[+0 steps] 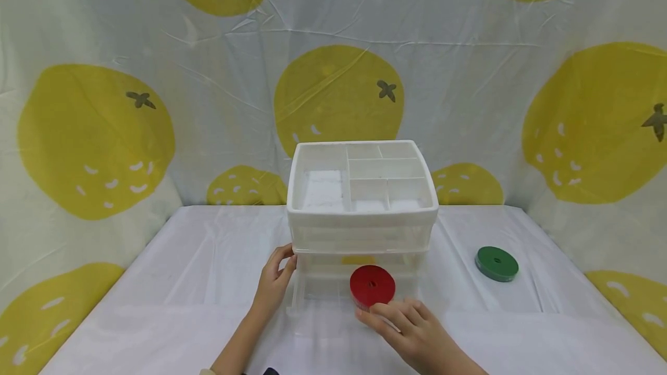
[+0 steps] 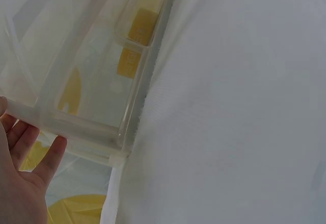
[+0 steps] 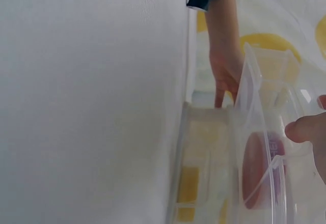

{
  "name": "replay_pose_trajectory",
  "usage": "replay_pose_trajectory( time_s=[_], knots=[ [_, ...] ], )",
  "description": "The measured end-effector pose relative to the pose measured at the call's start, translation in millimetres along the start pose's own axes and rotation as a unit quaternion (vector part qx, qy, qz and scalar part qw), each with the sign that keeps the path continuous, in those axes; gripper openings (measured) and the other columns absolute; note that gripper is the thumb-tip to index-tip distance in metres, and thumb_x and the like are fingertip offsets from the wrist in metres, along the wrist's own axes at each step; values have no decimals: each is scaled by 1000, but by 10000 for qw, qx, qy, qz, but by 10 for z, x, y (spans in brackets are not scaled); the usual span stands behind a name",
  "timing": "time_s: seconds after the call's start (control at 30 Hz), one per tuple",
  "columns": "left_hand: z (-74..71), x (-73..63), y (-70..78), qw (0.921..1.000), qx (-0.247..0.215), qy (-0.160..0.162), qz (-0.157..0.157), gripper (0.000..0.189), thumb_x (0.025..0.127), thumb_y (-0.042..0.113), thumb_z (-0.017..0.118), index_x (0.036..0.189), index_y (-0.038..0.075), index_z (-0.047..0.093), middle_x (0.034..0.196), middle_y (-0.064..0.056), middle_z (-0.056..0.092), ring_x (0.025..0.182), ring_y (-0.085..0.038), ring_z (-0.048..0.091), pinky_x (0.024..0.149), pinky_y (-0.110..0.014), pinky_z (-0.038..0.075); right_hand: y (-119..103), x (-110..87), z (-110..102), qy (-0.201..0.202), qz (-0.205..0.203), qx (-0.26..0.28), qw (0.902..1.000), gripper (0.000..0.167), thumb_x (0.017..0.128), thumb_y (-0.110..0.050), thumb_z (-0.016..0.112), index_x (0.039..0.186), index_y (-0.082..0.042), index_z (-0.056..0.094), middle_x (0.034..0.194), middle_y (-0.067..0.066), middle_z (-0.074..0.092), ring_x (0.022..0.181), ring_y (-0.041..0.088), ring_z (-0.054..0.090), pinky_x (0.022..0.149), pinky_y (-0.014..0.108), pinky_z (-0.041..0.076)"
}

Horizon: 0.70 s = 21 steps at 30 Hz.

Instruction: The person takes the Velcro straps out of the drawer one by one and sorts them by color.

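Note:
A white drawer organizer (image 1: 365, 219) with see-through drawers stands in the middle of the table. My left hand (image 1: 278, 274) rests on its left side, the fairly straight fingers touching the frame edge in the left wrist view. One clear drawer (image 3: 257, 76) is pulled out toward me. In it lies a flat red roll (image 1: 372, 286), seen through the clear wall in the right wrist view. Just in front of the roll, my right hand (image 1: 409, 331) has its fingers loosely bent, the thumb and index fingertip close to the roll's near edge. Nothing shows pinched between them.
A flat green roll (image 1: 497, 264) lies on the white tablecloth (image 1: 521, 340), right of the organizer. On the organizer's top is a divided tray (image 1: 323, 190). A cloth with yellow fruit (image 1: 339, 97) hangs behind and at both sides.

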<state>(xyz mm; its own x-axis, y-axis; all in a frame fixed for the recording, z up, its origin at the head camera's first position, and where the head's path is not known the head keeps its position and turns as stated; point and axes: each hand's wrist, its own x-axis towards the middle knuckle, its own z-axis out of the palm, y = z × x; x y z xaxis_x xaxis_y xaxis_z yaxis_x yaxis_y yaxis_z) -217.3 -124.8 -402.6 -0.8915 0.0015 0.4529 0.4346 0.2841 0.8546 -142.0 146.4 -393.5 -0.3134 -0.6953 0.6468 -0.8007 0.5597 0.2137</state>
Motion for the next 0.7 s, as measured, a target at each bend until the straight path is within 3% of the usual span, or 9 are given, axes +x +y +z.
replay_pose_trajectory(
  time_s=[0.13,0.7],
  knots=[
    [-1,3,-16,10000,-28,-11,18,24,92,5,50,114,-4,56,105,-12,57,94,6,47,76,-18,51,-51,-15,-26,59,12,-116,9999,72,74,-70,51,128,-22,51,111,-8,54,96,3,43,78,14,37],
    [0,0,4,9999,65,-3,-84,25,92,5,50,115,-3,56,107,-12,57,96,5,47,78,-18,51,-166,-33,-49,291,-4,-379,9989,63,80,-68,43,124,-24,55,105,-8,56,91,4,44,74,19,37]
  ],
)
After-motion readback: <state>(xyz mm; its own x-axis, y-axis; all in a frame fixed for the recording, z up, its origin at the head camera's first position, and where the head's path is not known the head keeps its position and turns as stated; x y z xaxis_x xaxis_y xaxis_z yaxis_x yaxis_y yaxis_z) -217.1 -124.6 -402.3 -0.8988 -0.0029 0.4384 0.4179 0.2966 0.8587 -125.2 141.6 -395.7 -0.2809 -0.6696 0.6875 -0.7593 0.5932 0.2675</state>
